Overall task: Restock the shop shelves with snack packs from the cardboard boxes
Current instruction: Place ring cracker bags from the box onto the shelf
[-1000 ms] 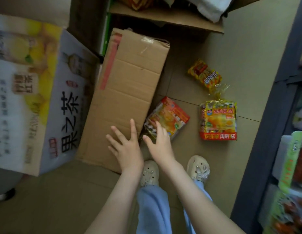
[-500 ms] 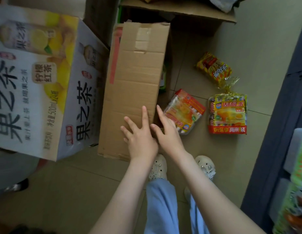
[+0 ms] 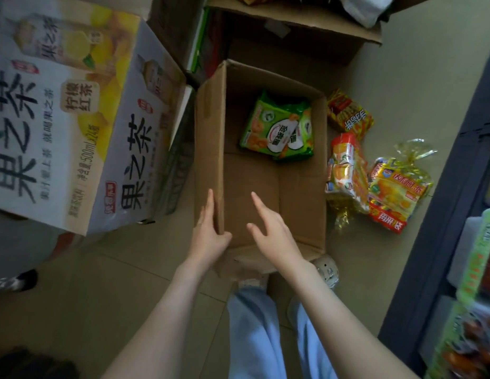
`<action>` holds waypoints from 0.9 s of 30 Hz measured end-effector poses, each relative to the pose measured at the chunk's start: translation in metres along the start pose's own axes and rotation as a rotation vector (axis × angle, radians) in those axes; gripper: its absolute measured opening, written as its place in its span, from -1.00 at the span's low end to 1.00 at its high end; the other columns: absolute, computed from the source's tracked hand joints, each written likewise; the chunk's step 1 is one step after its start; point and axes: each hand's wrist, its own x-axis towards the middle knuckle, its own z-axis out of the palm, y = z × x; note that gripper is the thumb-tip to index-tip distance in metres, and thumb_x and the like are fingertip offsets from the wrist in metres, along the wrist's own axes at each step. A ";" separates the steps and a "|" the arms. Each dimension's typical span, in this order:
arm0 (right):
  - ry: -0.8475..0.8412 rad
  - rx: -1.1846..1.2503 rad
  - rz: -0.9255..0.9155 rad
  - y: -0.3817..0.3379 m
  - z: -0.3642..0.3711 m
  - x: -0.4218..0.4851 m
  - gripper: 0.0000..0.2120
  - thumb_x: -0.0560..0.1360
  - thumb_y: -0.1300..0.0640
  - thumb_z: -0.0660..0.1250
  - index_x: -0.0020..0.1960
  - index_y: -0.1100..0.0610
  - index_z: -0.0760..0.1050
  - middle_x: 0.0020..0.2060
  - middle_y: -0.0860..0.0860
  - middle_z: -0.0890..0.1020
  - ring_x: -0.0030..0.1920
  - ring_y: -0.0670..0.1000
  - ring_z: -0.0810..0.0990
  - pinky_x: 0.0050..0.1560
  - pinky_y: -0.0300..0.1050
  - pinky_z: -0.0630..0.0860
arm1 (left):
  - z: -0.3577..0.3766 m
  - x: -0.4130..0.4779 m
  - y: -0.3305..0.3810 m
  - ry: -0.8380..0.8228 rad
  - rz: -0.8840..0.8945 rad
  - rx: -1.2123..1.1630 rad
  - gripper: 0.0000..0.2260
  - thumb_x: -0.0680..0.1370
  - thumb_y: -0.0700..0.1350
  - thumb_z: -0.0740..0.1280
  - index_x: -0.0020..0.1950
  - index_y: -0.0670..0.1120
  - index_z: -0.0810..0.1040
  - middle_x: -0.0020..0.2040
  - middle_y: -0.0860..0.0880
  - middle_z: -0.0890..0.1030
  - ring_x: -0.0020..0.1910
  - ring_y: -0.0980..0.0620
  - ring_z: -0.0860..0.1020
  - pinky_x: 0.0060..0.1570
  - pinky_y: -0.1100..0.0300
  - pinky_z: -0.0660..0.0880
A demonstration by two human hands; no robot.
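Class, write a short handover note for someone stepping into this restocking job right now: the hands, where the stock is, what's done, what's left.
Hands: the left hand holds the left wall of the open cardboard box, thumb inside. The right hand is open, fingers spread over the box, holding nothing.
Stock: green snack packs lie at the far end inside the box. Orange and yellow packs lie on the floor just right of it. The shelves are at the right edge.
Done: the box is open.
Left: lift out the green packs, gather the floor packs, shelve them all.
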 end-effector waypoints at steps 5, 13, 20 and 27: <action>0.103 -0.115 0.087 0.048 -0.022 -0.003 -0.40 0.61 0.16 0.19 0.56 -0.08 0.01 0.46 -0.03 0.29 0.48 -0.09 0.15 0.38 -0.18 0.16 | 0.005 0.026 -0.010 0.183 -0.172 0.180 -0.15 0.55 -0.39 0.19 0.55 0.14 -0.28 0.53 -0.15 0.17 0.33 -0.18 0.41 0.19 0.02 0.42; 0.213 -0.164 0.164 0.094 -0.042 0.006 -0.39 0.59 0.21 0.21 0.56 0.04 0.03 0.46 0.01 0.29 0.47 -0.03 0.15 0.40 -0.18 0.13 | 0.062 0.049 0.012 0.087 0.009 0.543 -0.12 0.53 -0.07 0.35 0.55 0.11 -0.30 0.56 -0.14 -0.29 0.55 -0.13 -0.21 0.48 -0.17 -0.07; 0.473 -0.156 0.405 0.141 -0.072 0.022 -0.40 0.56 0.22 0.24 0.53 0.13 0.09 0.41 0.08 0.32 0.42 0.09 0.19 0.35 -0.01 0.22 | 0.142 0.062 0.059 -0.093 0.305 0.632 -0.24 0.57 -0.08 0.26 0.57 0.08 -0.21 0.57 -0.15 -0.21 0.56 -0.08 -0.17 0.50 -0.02 -0.15; 0.539 0.106 0.732 0.231 -0.078 0.061 -0.19 0.51 0.10 0.38 0.55 0.23 -0.05 0.50 0.20 0.17 0.49 0.20 0.10 0.43 0.07 0.11 | 0.225 0.093 0.052 -0.024 0.711 1.003 -0.19 0.30 -0.07 0.52 0.50 -0.05 0.29 0.48 -0.23 0.30 0.48 -0.21 0.25 0.39 -0.28 -0.10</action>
